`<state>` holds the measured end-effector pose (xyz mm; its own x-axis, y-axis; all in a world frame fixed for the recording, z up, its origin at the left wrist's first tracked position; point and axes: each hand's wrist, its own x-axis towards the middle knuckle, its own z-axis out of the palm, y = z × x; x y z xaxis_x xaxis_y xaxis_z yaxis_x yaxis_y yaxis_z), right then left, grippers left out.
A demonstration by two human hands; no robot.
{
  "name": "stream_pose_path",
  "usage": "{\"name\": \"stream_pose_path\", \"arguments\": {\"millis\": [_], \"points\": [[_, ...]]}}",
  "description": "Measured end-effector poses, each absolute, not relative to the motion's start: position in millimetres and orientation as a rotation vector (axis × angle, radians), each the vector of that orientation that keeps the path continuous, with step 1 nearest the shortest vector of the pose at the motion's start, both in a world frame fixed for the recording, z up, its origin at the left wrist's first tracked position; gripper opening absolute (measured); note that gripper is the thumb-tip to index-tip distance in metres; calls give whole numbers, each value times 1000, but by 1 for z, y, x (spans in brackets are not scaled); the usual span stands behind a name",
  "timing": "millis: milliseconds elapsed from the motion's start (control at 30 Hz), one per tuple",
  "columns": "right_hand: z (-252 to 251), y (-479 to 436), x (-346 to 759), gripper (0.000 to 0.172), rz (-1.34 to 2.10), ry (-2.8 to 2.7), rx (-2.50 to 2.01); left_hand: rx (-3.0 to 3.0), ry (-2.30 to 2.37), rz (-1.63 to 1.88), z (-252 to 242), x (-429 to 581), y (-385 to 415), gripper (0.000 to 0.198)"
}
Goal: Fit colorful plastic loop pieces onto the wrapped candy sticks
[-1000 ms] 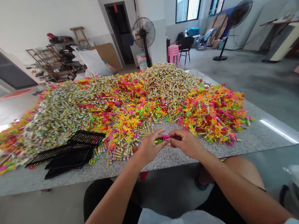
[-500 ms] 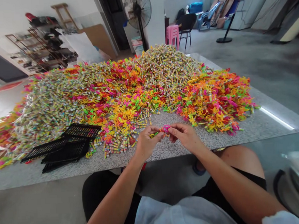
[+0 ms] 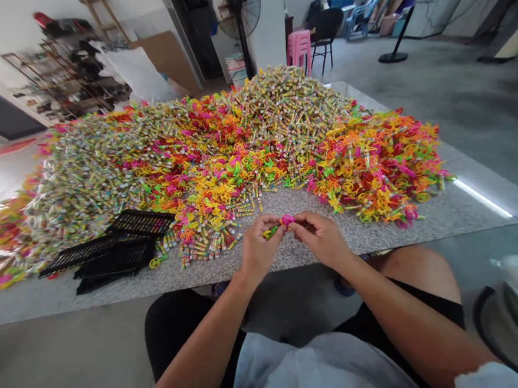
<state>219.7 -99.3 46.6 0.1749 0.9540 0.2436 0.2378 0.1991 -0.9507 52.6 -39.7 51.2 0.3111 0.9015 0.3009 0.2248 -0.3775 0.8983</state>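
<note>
1. The person sits with knees under the near edge of the tabletop [image 3: 422,239], both forearms stretched forward.
2. The left hand [image 3: 256,250] is pinched closed on a small tube [image 3: 269,233], yellow-green. The right hand [image 3: 322,240] is clamped by its fingertips on a pink ring [image 3: 287,219]. The two pieces meet between the hands, just above the tabletop's near edge.
3. Both pieces look like light, stiff plastic, small enough to slip or spring out of the fingers. I judge a fingertip pinch on the tube's body and on the ring's rim to be the surest hold. A hard squeeze might crack the ring.
4. To the left of the hands, black trays [image 3: 112,254] lie flat and overlapping.
5. Beyond them a heap of tubes [image 3: 106,169] covers most of the tabletop, with a heap of bright rings [image 3: 381,167] at the right.
6. Far back stand a fan [image 3: 233,6] and a pink stool [image 3: 298,46].
</note>
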Motion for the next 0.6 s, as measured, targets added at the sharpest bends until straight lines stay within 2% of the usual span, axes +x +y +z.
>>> {"name": "stream_pose_path", "arguments": {"millis": [100,200,600], "points": [[46,-99,221,31,915,-1275,-1257,1746,978,1028,50,53,-41,24],[44,-99,223,31,935,-1319,-1272,1641,954,936,48,51,-41,32],[44,-104,224,28,635,-1523,-1342,1775,941,875,46,47,-40,21]]}}
